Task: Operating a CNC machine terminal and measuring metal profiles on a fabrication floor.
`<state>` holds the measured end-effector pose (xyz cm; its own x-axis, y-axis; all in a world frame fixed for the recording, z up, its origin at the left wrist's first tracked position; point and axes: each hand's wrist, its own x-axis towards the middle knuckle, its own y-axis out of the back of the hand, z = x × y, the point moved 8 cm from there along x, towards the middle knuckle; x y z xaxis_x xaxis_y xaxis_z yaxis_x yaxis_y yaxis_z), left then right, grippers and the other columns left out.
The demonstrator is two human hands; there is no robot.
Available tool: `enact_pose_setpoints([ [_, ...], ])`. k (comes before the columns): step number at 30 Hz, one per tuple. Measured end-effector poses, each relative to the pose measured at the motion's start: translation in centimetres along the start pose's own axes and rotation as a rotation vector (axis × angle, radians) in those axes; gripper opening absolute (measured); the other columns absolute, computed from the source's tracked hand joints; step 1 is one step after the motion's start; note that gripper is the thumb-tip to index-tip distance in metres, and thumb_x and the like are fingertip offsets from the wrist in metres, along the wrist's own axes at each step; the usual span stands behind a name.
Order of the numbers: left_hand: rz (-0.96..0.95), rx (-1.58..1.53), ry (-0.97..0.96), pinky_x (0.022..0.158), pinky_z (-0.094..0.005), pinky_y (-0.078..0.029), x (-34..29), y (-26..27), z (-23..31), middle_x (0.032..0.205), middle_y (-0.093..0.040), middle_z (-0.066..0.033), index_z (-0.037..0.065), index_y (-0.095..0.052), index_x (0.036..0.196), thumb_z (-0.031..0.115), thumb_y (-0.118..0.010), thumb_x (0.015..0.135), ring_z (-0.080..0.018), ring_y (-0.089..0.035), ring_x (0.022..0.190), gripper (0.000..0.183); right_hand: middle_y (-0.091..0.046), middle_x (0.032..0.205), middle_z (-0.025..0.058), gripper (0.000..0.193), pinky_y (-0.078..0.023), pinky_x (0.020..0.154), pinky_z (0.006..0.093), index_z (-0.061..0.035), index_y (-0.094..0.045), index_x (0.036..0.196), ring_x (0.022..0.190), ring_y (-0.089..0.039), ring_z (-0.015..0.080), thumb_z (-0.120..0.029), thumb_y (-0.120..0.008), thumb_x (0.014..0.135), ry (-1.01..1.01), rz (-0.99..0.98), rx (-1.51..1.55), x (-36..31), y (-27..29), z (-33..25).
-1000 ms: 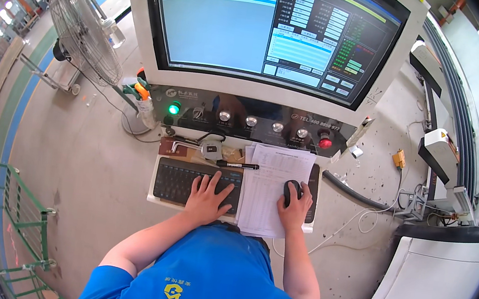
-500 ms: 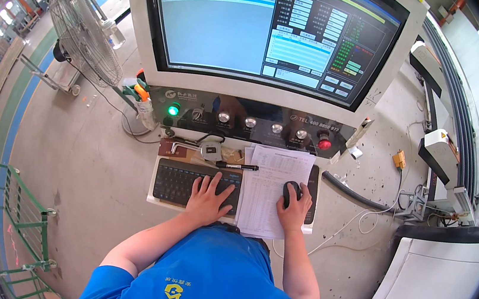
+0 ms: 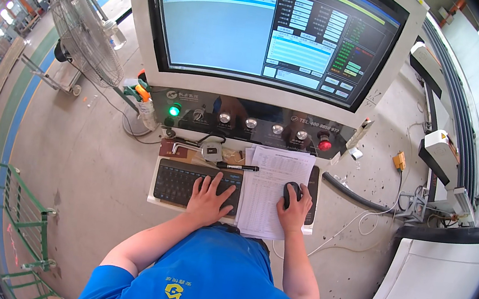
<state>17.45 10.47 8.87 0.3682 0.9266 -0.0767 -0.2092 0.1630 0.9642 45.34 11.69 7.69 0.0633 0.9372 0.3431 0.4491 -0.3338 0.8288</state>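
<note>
My left hand (image 3: 208,199) rests with fingers spread over the right part of a black keyboard (image 3: 174,184). Under my right hand (image 3: 295,212) is a black computer mouse (image 3: 291,193), and my fingers wrap round it. Printed sheets (image 3: 266,197) lie in a stack between the two hands, partly over the keyboard's right side. A black marker pen (image 3: 238,167) lies just beyond the keyboard, its tip end near the sheets. Behind it are a tape measure (image 3: 211,151) and hex keys (image 3: 183,148).
A large monitor (image 3: 218,33) stands above a black panel with knobs, a lit green button (image 3: 174,109) and a red button (image 3: 324,143). At the left are a standing fan (image 3: 83,32) and a green metal rack (image 3: 25,216). A white cabinet (image 3: 431,292) stands at the right.
</note>
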Motion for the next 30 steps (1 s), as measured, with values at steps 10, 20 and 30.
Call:
enact_pose_setpoints([
  [10,0.421,-0.168,0.488,0.115,-0.0551,-0.036,-4.9,2.8,-13.7,0.149,-0.048,-0.0267,0.004,-0.050,0.149,0.032,-0.071,0.095,-0.0448,-0.046,0.136,0.064,-0.054,0.134,0.0180,0.050,-0.044,0.104,0.0515,-0.0156,-0.071,0.124,0.121,-0.053,0.0401,-0.013,-0.074,0.075,0.041,0.099,0.009,0.1,1.1,-0.1],
  [20,0.294,-0.951,1.139,0.100,-0.0406,-0.048,-11.7,-5.8,-25.4,0.125,-0.068,-0.0215,-0.012,-0.061,0.130,0.053,-0.042,0.109,-0.0278,-0.063,0.114,0.071,-0.054,0.133,0.0182,0.049,-0.044,0.105,0.0515,-0.0149,-0.070,0.124,0.121,-0.052,0.0412,-0.012,-0.075,0.075,-0.013,0.043,-0.001,0.1,0.8,0.2],
  [30,0.414,-1.172,1.230,0.112,-0.0390,-0.040,-12.8,-8.9,-27.7,0.139,-0.064,-0.0159,-0.007,-0.056,0.143,0.055,-0.042,0.109,-0.0236,-0.057,0.129,0.072,-0.055,0.132,0.0181,0.046,-0.046,0.102,0.0518,-0.0151,-0.071,0.121,0.120,-0.053,0.0407,-0.012,-0.075,0.075,0.027,0.065,0.034,0.2,0.7,0.0],
])
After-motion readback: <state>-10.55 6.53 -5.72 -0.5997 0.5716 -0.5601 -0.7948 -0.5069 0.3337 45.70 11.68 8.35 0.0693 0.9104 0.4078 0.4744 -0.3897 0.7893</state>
